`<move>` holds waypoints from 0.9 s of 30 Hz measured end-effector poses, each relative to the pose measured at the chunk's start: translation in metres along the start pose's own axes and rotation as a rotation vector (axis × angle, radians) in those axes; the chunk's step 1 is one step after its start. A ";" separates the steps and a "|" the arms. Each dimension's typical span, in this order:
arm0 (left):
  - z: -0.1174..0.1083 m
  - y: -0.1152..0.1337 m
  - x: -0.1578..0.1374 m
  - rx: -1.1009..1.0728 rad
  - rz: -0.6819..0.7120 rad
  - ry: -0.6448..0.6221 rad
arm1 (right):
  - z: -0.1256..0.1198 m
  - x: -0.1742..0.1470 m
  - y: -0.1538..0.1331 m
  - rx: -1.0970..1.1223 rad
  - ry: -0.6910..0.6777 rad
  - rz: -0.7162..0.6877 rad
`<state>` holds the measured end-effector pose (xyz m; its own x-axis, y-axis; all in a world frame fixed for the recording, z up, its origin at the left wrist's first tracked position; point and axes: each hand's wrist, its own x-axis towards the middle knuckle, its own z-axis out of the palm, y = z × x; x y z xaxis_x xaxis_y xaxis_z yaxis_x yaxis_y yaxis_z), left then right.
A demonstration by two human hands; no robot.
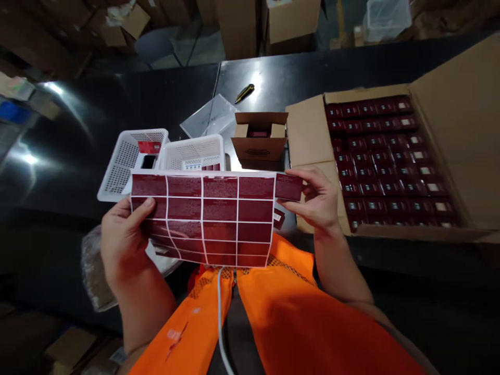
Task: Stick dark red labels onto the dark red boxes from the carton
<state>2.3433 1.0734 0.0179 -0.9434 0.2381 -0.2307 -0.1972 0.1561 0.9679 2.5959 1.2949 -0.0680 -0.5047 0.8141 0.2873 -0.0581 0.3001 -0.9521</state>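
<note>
A sheet of dark red stickers [220, 210], printed in a grid with white gaps, hangs in front of my orange vest. My left hand [127, 234] pinches its left edge, thumb on the front. At the sheet's upper right corner, my right hand [318, 198] holds a single dark red sticker [288, 187] between thumb and fingers. That sticker sticks out past the sheet's right edge; whether it still touches the sheet I cannot tell. Just behind the sheet stands a small open cardboard box [260, 148] with a dark red item inside.
Two white plastic baskets [117, 161] stand at the left, one holding printed labels. A clear plastic bag [211, 117] and a yellow-black utility knife [245, 93] lie farther back. On the right, a large open carton [308, 133] holds rows of dark red boxes [377, 157].
</note>
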 end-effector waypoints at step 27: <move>-0.011 -0.024 0.012 0.353 0.300 0.108 | 0.039 -0.015 0.205 -0.188 -0.108 0.390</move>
<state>2.3335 1.0616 -0.0070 -0.9710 0.2241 0.0838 0.1731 0.4164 0.8926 2.5586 1.3246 -0.2714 -0.5460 0.8304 -0.1112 0.3066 0.0745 -0.9489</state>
